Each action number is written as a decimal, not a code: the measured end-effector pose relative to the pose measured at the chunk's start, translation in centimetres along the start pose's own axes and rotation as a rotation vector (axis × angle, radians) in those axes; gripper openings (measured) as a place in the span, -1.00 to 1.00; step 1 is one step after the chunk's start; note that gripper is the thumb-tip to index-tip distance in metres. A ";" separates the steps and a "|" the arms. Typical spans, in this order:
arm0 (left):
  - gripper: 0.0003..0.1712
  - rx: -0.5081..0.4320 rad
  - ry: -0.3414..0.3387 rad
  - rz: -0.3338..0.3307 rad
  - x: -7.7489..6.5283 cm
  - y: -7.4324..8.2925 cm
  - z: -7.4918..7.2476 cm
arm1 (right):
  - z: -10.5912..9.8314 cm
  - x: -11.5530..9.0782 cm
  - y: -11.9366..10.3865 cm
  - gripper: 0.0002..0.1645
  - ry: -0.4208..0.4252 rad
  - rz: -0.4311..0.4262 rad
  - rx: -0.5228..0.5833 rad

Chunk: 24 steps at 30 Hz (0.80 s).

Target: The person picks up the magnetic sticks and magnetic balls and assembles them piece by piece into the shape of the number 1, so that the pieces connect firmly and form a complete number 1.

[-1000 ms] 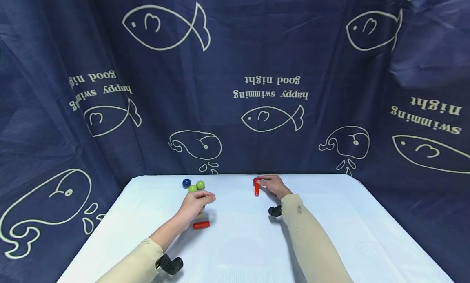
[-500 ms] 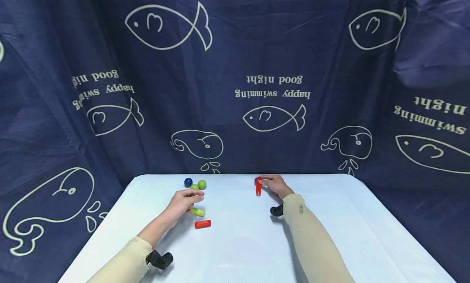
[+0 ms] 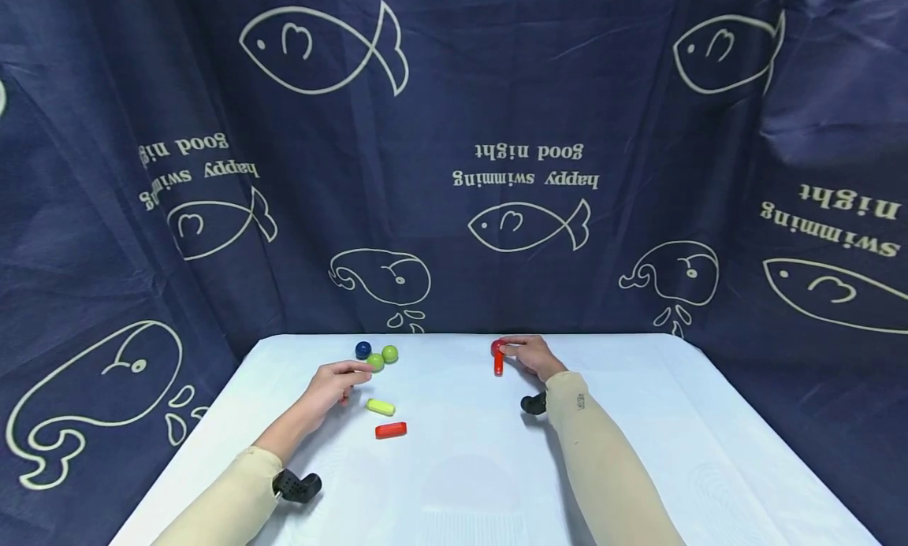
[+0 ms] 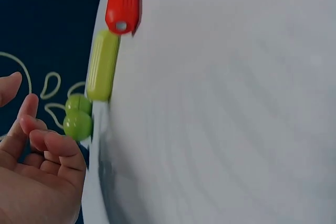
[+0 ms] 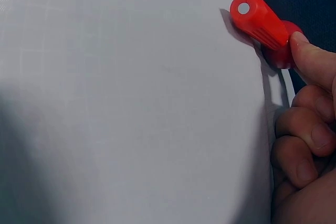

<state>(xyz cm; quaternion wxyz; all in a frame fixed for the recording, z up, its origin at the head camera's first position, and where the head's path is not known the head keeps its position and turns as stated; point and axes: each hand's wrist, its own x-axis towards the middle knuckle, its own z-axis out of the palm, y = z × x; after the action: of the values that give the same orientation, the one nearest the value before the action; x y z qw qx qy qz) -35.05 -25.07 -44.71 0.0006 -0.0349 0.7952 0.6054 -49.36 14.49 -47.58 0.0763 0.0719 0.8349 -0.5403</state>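
Observation:
My left hand [image 3: 329,388] hovers at the left of the table, thumb and fingers apart with nothing between them. In the head view its index fingertip reaches the nearer green ball [image 3: 375,362]. A second green ball [image 3: 390,354] and a dark blue ball [image 3: 363,350] lie just beyond. Nearer to me are a yellow-green rod [image 3: 380,407] and a red rod [image 3: 391,430]. At the far middle my right hand [image 3: 532,356] pinches a red ball [image 5: 278,56], its other fingers curled. Another red rod [image 5: 258,20], with a silver disc at its end, joins that ball and points toward me.
A white cloth covers the table [image 3: 454,467]. Behind its far edge hangs a dark blue curtain [image 3: 440,294] with fish and whale drawings. Black wrist cameras sit on both sleeves, the left camera [image 3: 298,487] low over the cloth.
My left hand has moved left, away from the yellow-green rod, which now lies in full view, and its fingers have come to the green ball. The right hand keeps its place on the red ball.

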 end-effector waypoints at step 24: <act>-0.48 0.021 0.040 -0.047 3.2 -2.2 -1.3 | 0.1 -0.1 0.1 -0.58 0.006 -0.023 0.015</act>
<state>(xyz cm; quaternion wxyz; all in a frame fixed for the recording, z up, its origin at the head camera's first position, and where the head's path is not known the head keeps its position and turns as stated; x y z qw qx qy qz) -38.11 -27.13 -46.64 -0.0007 -0.0658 0.8003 0.5960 -49.26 14.44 -47.72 0.0672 0.0643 0.8319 -0.5472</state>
